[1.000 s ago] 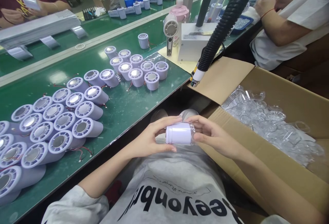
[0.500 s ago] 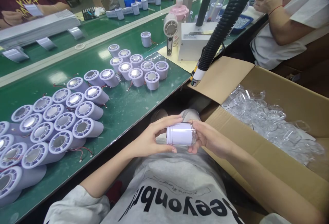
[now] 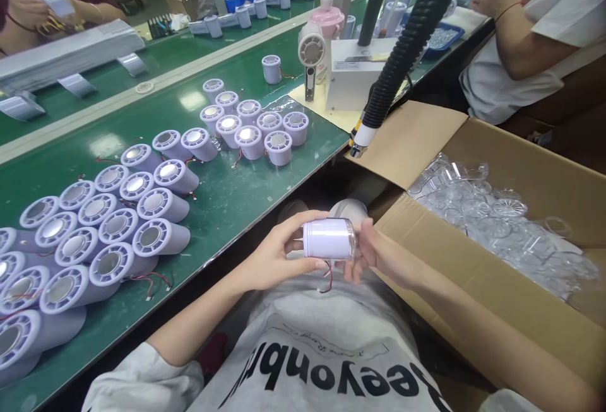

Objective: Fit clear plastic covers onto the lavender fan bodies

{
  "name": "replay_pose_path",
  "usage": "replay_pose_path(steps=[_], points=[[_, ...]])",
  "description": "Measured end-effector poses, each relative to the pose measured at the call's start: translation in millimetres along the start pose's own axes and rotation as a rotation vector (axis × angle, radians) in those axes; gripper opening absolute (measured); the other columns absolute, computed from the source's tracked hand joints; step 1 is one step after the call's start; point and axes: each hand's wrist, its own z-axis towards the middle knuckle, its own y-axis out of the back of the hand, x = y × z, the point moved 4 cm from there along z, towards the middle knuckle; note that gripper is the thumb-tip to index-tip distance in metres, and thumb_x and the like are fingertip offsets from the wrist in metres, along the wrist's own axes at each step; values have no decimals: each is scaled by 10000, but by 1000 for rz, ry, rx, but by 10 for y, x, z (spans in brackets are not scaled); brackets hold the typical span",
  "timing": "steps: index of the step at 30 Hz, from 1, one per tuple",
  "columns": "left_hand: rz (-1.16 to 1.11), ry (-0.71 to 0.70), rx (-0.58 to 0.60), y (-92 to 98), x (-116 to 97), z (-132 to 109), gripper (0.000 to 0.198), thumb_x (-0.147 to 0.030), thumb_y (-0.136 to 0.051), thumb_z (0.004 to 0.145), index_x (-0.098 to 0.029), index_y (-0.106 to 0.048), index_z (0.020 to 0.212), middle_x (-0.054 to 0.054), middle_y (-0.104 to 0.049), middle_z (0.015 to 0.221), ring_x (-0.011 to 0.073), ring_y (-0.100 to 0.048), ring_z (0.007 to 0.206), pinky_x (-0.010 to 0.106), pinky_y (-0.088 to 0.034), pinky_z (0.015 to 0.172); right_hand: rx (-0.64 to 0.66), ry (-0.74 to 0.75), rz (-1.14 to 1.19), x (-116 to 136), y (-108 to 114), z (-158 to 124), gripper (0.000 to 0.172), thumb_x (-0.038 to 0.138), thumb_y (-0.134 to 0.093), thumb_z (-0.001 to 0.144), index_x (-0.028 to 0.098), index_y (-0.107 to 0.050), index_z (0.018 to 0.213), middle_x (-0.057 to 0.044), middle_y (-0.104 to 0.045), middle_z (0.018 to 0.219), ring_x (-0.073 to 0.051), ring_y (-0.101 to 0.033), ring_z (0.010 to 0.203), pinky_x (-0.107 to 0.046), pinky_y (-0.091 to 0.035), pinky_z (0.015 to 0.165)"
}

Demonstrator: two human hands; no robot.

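Observation:
Over my lap I hold a white plastic cylinder (image 3: 326,238) lying sideways, with a clear cap on its right end and thin red and black wires hanging below it. My left hand (image 3: 277,254) grips its left end, thumb under and fingers over. At the capped end my right hand (image 3: 376,254) presses with closed fingers. On the green bench (image 3: 227,194) to my left lie several matching white cylinders (image 3: 118,223) on their sides, and a cluster of upright ones (image 3: 255,128) stands further back.
An open cardboard box (image 3: 473,260) at my right holds many clear plastic caps (image 3: 497,216). A black corrugated hose (image 3: 402,46) hangs above the box flap. A white machine and a small pink fan (image 3: 326,27) stand behind. Other people work at the far left and right.
The cylinder has risen slightly and turned, so its wires now hang in view beneath it. My right hand has shifted from cupping the side to the capped end.

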Motion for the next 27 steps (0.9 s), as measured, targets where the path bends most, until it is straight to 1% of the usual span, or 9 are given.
replay_pose_path(steps=[3,4,6,8,12,18,22,25,27], points=[[-100,54,-16,2,14,1,612,-236,-733,776,-306,-482,1330,64,-522,1300,206,-588,1098,320,-514,938,-128,478,-428,168,68,-102,668,531,-691,830,291,-409,1386,-121,-464,1421,-272,-567,1178,-438,-514,963],[-116,64,-8,0,17,2,605,-240,-724,785,-307,-479,1334,64,-527,1294,206,-592,1091,318,-517,930,-130,610,-575,214,59,-142,615,393,-719,848,334,-427,1386,-82,-379,1498,-278,-476,1285,-467,-437,1052],[-121,67,26,-9,15,7,602,-248,-701,808,-323,-465,1357,65,-530,1311,214,-590,1110,327,-513,940,-82,747,-760,258,31,-194,528,220,-701,865,363,-512,1337,-38,-389,1501,-277,-414,1341,-483,-361,1111],[-86,49,68,-20,1,10,665,-240,-719,792,-351,-443,1387,60,-498,1385,234,-560,1186,348,-487,996,-54,680,-718,257,42,-194,511,186,-691,869,360,-540,1325,-38,-493,1421,-265,-494,1275,-450,-417,1075],[-27,13,110,-29,-37,10,807,-186,-781,720,-386,-417,1412,50,-422,1491,272,-484,1305,396,-431,1080,-49,406,-286,195,87,-169,525,293,-710,867,369,-517,1349,-31,-593,1292,-223,-641,1055,-350,-565,872],[-225,193,130,-41,55,9,795,-208,-745,760,-359,-371,1445,74,-562,1355,238,-643,1085,398,-527,943,-105,310,-257,155,111,-165,493,265,-801,776,371,-642,1230,12,-681,1151,-178,-656,921,-292,-551,829],[-306,264,139,-164,205,17,831,-223,-763,731,-339,-365,1452,63,-650,1180,196,-670,955,363,-536,883,-102,210,-145,43,30,-131,550,355,-795,771,301,-611,1286,-18,-699,1116,-216,-661,961,-333,-538,861],[-262,345,89,-115,183,19,644,-322,-726,752,-302,-505,1357,56,-671,1070,141,-652,726,280,-552,698,-38,199,-262,24,77,-114,558,454,-703,834,261,-566,1340,-45,-660,1222,-248,-642,1053,-372,-520,912],[-108,386,17,185,11,51,550,-374,-730,728,-321,-584,1255,25,-686,962,119,-594,594,209,-484,507,-188,155,-558,79,416,-148,433,465,-611,898,268,-614,1284,-26,-660,1225,-233,-635,1068,-358,-511,927]])
